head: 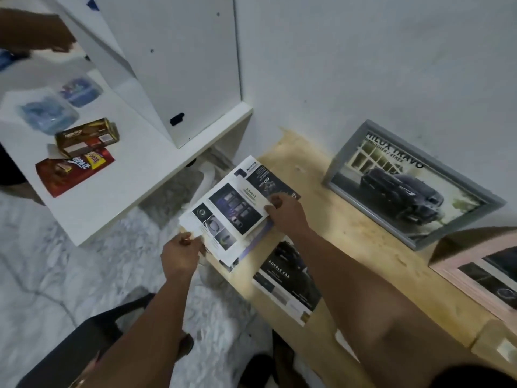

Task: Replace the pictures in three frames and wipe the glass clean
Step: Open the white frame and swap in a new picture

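I have a glossy printed brochure page with car photos and a "SAFETY" heading [235, 208] held over the near-left corner of the pale wooden tabletop [344, 233], partly overhanging its edge. My left hand [180, 254] pinches its lower-left corner between thumb and curled fingers. My right hand [286, 212] grips its right edge, fingers curled on top of the sheet. More sheets sit stacked under the top page, their edges showing below it.

Just beside my right forearm, a dark brochure sheet printed "DOUBLE CAB" [288, 284] lies flat on the wood. Further back, a grey rectangular picture frame holding a dark pickup-truck poster [411, 186] leans tilted against the white wall [363, 65]. At the right edge is a pink wooden frame with a dark picture inside [481, 270], only partly in view.

To my left stands a white table [117, 191] carrying a red snack packet [72, 172], a gold-and-brown box [88, 137] and two blurred blue plastic packs [64, 105]. Another person's arm [36, 32] reaches in at the top-left corner. Marble-patterned floor [56, 275] shows below.
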`<state>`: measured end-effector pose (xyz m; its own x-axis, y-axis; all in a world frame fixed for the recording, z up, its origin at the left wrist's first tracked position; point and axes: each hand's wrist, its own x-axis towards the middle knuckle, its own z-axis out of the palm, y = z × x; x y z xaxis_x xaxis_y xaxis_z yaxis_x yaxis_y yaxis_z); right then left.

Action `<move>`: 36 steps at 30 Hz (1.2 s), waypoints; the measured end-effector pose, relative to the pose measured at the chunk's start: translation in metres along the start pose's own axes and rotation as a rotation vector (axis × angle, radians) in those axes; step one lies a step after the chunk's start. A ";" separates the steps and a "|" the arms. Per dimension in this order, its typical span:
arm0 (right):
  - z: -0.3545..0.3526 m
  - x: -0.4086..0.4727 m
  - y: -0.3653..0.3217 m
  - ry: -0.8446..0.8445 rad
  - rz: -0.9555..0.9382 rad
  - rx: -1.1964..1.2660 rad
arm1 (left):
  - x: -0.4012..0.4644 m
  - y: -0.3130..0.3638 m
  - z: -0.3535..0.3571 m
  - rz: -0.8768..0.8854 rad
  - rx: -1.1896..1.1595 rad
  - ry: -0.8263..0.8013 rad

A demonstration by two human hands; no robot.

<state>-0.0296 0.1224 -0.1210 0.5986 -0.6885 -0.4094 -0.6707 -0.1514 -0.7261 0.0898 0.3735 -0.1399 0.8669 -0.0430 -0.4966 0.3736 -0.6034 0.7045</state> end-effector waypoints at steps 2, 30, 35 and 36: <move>-0.009 -0.004 0.005 0.042 -0.024 -0.085 | -0.009 0.002 -0.003 0.068 0.149 0.080; -0.140 -0.185 0.115 0.173 0.284 0.183 | -0.157 0.014 0.092 0.524 0.414 -0.435; -0.172 -0.260 0.157 0.484 0.461 0.538 | -0.211 0.045 0.113 0.253 0.065 -0.725; -0.176 -0.276 0.163 0.525 0.477 0.572 | -0.223 0.047 0.119 0.264 0.062 -0.776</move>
<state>-0.3809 0.1631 -0.0295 -0.0569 -0.8436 -0.5340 -0.3922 0.5108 -0.7651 -0.1248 0.2595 -0.0564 0.4409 -0.7144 -0.5434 0.1508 -0.5379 0.8294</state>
